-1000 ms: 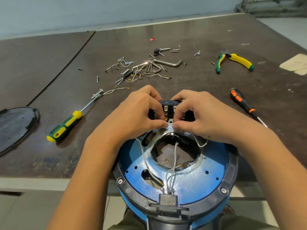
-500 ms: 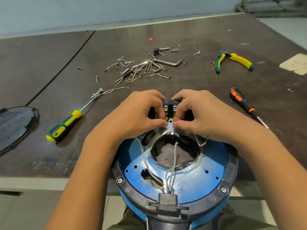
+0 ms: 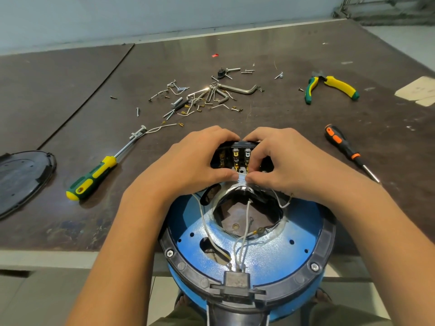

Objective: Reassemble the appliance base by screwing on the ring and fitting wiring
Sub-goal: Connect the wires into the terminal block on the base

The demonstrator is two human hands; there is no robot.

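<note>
The blue appliance base (image 3: 270, 252) lies bottom-up at the table's near edge, with a black ring (image 3: 326, 236) screwed round its rim. White wires (image 3: 243, 234) run from a central opening to a grey connector (image 3: 236, 278) at the near side. At the far side sits a black switch block (image 3: 240, 152) with brass terminals. My left hand (image 3: 195, 161) and my right hand (image 3: 280, 158) grip this block from either side, thumbs meeting at its lower edge over a pale strip.
A green-yellow screwdriver (image 3: 94, 177) lies to the left, an orange-black screwdriver (image 3: 346, 149) to the right. Green-yellow pliers (image 3: 329, 88) lie far right. Loose screws, hex keys and wire bits (image 3: 207, 95) are scattered beyond the hands. A black cover plate (image 3: 21, 177) sits at the left edge.
Both hands stay on the switch block; the fingers shift slightly and the thumbs press closer together at its lower edge. Nothing else has moved.
</note>
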